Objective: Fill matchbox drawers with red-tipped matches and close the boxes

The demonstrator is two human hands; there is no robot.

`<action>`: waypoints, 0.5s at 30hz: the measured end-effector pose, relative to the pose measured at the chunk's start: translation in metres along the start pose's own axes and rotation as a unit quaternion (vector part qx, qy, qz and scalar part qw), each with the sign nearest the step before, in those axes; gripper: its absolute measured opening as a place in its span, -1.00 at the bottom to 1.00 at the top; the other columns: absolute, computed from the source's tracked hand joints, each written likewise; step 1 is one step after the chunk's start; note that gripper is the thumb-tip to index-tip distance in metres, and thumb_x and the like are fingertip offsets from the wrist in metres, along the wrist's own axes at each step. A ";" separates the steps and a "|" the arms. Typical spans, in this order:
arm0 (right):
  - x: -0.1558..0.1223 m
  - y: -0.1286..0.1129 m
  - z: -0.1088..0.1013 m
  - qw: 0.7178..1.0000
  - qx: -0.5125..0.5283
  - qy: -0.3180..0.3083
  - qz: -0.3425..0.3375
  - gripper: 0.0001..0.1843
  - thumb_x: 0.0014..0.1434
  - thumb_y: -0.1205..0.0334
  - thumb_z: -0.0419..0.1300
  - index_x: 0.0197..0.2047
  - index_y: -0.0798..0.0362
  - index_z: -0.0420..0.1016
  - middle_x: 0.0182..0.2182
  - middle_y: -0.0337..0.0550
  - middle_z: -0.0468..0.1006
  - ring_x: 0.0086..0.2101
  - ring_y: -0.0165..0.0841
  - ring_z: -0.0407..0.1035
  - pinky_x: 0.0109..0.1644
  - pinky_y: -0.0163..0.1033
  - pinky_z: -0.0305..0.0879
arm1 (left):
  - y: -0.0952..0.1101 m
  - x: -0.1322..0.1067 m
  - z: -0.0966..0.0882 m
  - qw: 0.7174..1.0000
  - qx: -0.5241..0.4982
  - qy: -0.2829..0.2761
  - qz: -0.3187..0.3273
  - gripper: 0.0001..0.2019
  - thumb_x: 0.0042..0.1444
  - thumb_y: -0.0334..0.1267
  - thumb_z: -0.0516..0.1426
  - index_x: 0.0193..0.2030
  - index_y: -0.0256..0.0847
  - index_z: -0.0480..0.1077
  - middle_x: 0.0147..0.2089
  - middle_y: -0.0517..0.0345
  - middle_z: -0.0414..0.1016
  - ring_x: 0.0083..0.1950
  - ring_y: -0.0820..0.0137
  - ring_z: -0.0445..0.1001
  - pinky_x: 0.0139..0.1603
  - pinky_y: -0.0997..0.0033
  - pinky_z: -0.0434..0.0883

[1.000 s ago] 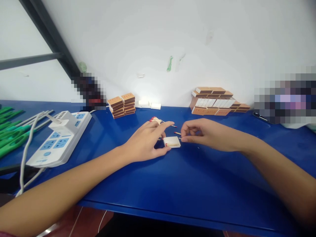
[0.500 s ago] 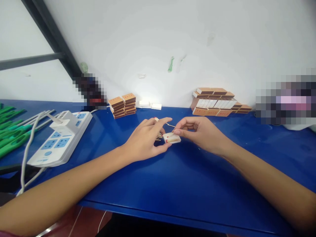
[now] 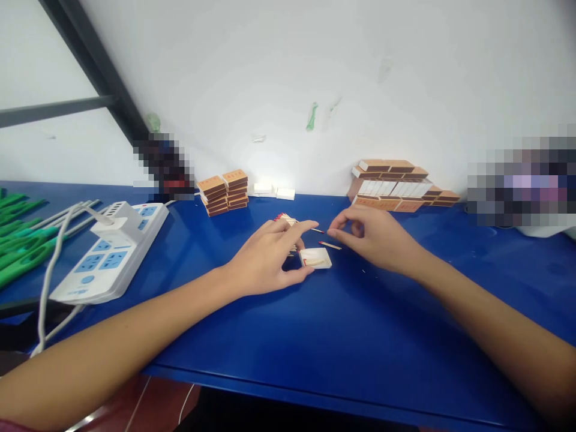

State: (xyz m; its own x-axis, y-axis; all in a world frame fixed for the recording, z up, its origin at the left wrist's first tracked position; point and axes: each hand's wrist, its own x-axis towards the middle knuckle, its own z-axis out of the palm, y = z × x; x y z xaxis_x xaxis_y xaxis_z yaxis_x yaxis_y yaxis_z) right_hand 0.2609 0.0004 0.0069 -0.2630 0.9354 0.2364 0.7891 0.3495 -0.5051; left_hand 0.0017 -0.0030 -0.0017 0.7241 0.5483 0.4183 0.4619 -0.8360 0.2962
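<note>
My left hand (image 3: 270,258) rests on the table, its thumb and a curled finger gripping the small white matchbox tray (image 3: 327,259) at its left end, with the index finger stretched out above. A few red-tipped matches (image 3: 314,261) lie inside the tray. Behind and partly under the left hand is a pile of loose matches (image 3: 285,218), mostly hidden. Above and right of the tray, my right hand (image 3: 371,237) hovers with curled fingers, thumb and index tips slightly apart and nothing visible between them. Close to those tips lie a single match (image 3: 330,245) and another match (image 3: 317,231).
Orange-and-brown matchboxes (image 3: 224,192) stand stacked at the back left, and a larger matchbox stack (image 3: 391,186) leans by the wall at right. White trays (image 3: 285,194) sit between them. A power strip (image 3: 108,258) with cables and green-handled tools (image 3: 22,252) occupy the left.
My right hand has moved from the tray up and to the right, uncovering a match on the table. The tray has shifted slightly nearer, still in my left hand.
</note>
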 end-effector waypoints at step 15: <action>-0.004 0.014 0.004 0.992 -0.070 -0.107 -0.018 -0.70 0.39 0.03 0.08 -0.24 0.03 0.50 -0.22 -0.08 0.50 -0.29 -0.28 0.38 -0.21 -0.17 0.26 | -0.001 -0.001 0.000 1.000 0.003 -0.011 0.009 -0.34 0.23 -0.15 0.27 0.40 -0.11 0.13 -0.05 0.15 0.60 0.14 0.19 0.47 0.28 0.08 0.32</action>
State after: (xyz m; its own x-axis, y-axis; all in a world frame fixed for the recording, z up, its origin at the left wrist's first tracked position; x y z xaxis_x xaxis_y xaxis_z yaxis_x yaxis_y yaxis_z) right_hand 0.2706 0.0014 -0.0042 -0.3919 0.9178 0.0631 0.8428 0.3857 -0.3755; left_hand 0.0008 -0.0021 -0.0026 0.7430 0.5330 0.4047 0.4517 -0.8456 0.2844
